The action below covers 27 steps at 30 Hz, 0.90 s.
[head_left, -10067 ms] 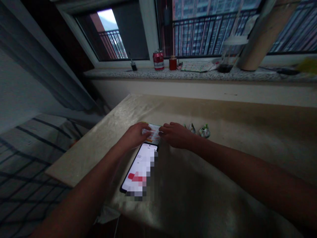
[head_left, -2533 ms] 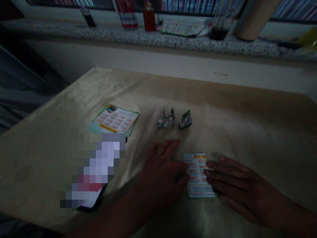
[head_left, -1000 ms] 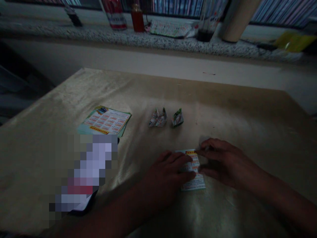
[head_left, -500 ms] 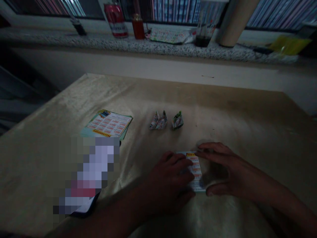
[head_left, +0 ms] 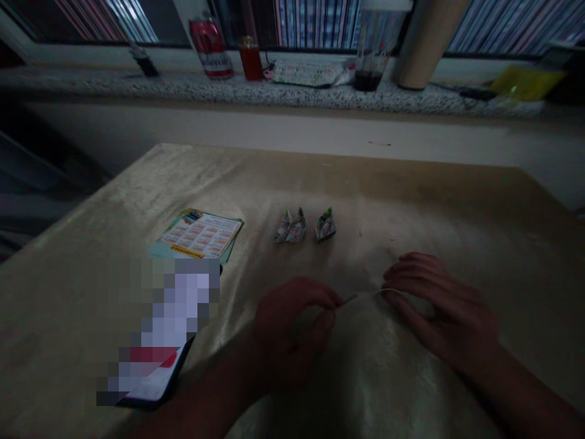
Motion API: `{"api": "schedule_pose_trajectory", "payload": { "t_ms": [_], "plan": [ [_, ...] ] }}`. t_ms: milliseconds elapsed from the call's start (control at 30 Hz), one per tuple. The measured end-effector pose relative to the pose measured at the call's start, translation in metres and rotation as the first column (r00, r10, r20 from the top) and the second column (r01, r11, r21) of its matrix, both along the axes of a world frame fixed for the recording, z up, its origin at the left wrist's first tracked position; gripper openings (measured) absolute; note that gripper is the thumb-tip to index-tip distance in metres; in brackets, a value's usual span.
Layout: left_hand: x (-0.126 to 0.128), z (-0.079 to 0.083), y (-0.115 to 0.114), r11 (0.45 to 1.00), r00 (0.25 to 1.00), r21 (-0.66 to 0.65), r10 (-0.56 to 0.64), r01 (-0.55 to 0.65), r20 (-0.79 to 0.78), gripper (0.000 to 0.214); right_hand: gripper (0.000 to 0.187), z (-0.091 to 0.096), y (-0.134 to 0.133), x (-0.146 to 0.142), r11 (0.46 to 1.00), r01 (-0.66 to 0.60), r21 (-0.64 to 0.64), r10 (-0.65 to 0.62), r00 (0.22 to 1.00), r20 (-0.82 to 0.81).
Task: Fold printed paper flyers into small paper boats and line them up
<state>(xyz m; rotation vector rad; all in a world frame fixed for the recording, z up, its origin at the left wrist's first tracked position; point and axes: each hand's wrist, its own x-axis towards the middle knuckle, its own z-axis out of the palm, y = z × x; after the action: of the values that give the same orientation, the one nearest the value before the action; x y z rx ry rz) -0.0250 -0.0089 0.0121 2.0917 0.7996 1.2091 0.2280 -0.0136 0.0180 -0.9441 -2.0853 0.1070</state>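
Observation:
A thin sheet of paper [head_left: 365,295], seen edge-on, spans the gap between my two hands just above the table. My left hand [head_left: 297,326] pinches its left edge between thumb and forefinger. On the right side, my right hand [head_left: 439,305] grips the other edge between thumb and fingers. The printed face of the sheet does not show from this angle. Beyond my hands stand two small folded paper shapes, a wider one [head_left: 291,226] with two points and a narrower one [head_left: 326,225] with green on its tip.
At left lies a small stack of printed sheets [head_left: 201,233], with a phone [head_left: 169,341], its screen blurred out, just in front. A cloth covers the table [head_left: 205,164]. On the stone windowsill are a red can [head_left: 211,49], an orange-red bottle [head_left: 251,59] and a clear cup [head_left: 369,73] with dark liquid.
The sheet was lying flat under my left hand; now it is raised edge-on between both hands. My left hand has moved left and pinched, and my right hand has closed on the paper.

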Motion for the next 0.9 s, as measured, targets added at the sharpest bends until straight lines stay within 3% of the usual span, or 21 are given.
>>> {"api": "schedule_pose_trajectory", "payload": {
  "t_ms": [133,233,367,567,633,667,767,900],
  "plan": [
    [0.008,0.006,0.0,0.959,0.978,0.258,0.157,-0.117,-0.139,0.026,0.019,0.009,-0.009,-0.003,0.988,0.01,0.151,-0.042,0.978,0.205],
    [0.02,0.009,-0.001,0.918,0.94,0.385,0.21,-0.095,-0.269,0.007,0.018,0.008,-0.015,-0.006,0.99,-0.047,0.134,0.003,0.951,0.309],
    [0.022,0.01,0.006,0.86,0.916,0.491,0.299,-0.138,-0.266,0.024,0.018,0.009,-0.018,-0.012,0.993,-0.044,0.113,0.008,0.953,0.303],
    [0.002,0.012,0.019,0.875,0.885,0.395,0.393,-0.278,-0.248,0.022,0.017,0.013,-0.015,-0.007,0.992,0.011,0.128,-0.042,0.969,0.243],
    [0.0,0.015,0.017,0.879,0.896,0.376,0.389,-0.293,-0.213,0.013,0.017,0.014,-0.013,-0.003,0.989,0.03,0.146,-0.064,0.969,0.24],
    [0.001,0.015,0.015,0.887,0.906,0.37,0.369,-0.275,-0.21,0.005,0.017,0.014,-0.012,-0.002,0.989,0.03,0.148,-0.066,0.967,0.245],
    [0.009,0.014,0.009,0.916,0.931,0.375,0.252,-0.142,-0.263,0.022,0.018,0.013,-0.011,-0.001,0.993,-0.001,0.12,-0.033,0.959,0.282],
    [0.021,0.005,0.004,0.923,0.939,0.384,0.154,-0.025,-0.309,0.007,0.022,0.009,-0.014,-0.01,0.995,0.025,0.098,-0.048,0.969,0.244]
  ]
}}
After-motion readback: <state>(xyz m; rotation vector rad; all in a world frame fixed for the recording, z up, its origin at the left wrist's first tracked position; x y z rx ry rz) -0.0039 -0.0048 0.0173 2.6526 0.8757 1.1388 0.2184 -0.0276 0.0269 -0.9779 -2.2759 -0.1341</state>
